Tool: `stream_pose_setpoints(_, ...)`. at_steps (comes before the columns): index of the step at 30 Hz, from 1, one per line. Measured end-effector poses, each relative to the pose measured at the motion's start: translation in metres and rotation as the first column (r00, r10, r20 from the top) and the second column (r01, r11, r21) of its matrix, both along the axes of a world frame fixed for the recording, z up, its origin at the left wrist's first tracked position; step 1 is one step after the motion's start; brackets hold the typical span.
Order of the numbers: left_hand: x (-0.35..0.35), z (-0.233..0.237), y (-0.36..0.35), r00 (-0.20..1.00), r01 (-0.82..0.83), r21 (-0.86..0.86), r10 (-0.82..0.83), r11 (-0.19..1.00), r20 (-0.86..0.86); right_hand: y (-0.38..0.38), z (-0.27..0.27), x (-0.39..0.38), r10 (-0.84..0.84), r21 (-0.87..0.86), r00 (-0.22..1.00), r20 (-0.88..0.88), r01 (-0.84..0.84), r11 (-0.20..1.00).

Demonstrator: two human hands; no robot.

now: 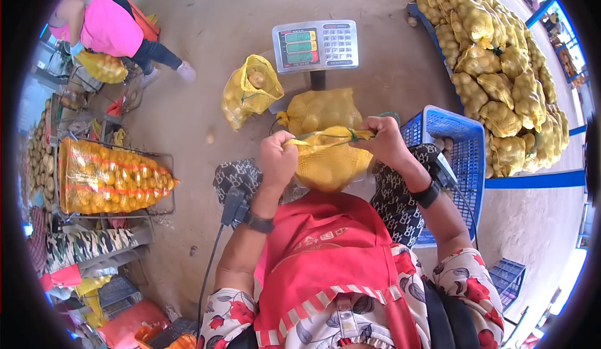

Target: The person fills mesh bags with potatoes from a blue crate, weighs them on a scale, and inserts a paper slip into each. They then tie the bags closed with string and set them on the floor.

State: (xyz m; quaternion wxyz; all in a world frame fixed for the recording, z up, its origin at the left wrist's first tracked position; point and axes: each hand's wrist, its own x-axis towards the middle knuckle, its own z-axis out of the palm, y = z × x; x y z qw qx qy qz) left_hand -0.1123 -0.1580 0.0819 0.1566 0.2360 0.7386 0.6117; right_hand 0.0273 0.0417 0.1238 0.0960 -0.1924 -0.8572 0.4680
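Between my two hands the mouth of a yellow mesh bag [332, 164] is stretched sideways, with a green drawstring along its rim. My left hand [279, 155] pinches the left end of the rim, and my right hand [383, 141] grips the right end near the green string. The bag bulges below, but its contents are hard to make out. Just beyond it lies a filled yellow mesh bag [325, 106] of round potatoes, in front of a scale display [316, 46]. Left of that stands an open-topped mesh bag [250, 89] with potatoes showing inside.
A blue plastic crate [451, 130] stands by my right knee, with some potatoes in it. Filled mesh bags [494, 67] are piled at the right. At left, a rack holds a large orange sack [113, 177]. A person in pink [109, 17] carries a yellow bag.
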Motion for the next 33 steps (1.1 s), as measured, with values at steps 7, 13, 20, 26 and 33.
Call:
stream_pose_setpoints(7,-0.017,-0.016,0.03,0.989,-0.041,0.011,0.039,0.999,0.145,0.039,-0.045,-0.043,-0.17,-0.14,0.966,-0.196,0.144,0.98)
stream_pose_setpoints(13,-0.024,-0.017,0.028,0.961,-0.156,0.131,0.12,0.979,0.249,0.045,-0.037,-0.064,-0.034,-0.141,0.948,-0.317,-0.011,0.99)
stream_pose_setpoints(20,-0.002,-0.037,0.011,0.912,-0.089,-0.057,0.104,0.994,0.396,0.034,-0.024,-0.042,0.129,0.257,0.992,0.013,-0.128,0.958)
stream_pose_setpoints(26,0.005,-0.048,0.008,0.841,-0.123,0.043,0.081,0.992,0.535,0.008,0.003,-0.022,0.212,0.759,0.961,-0.178,-0.003,0.651)
stream_pose_setpoints(33,0.009,-0.052,0.01,0.874,-0.11,0.023,0.086,0.994,0.478,-0.03,-0.043,-0.016,0.478,0.79,0.866,-0.147,-0.188,0.583)
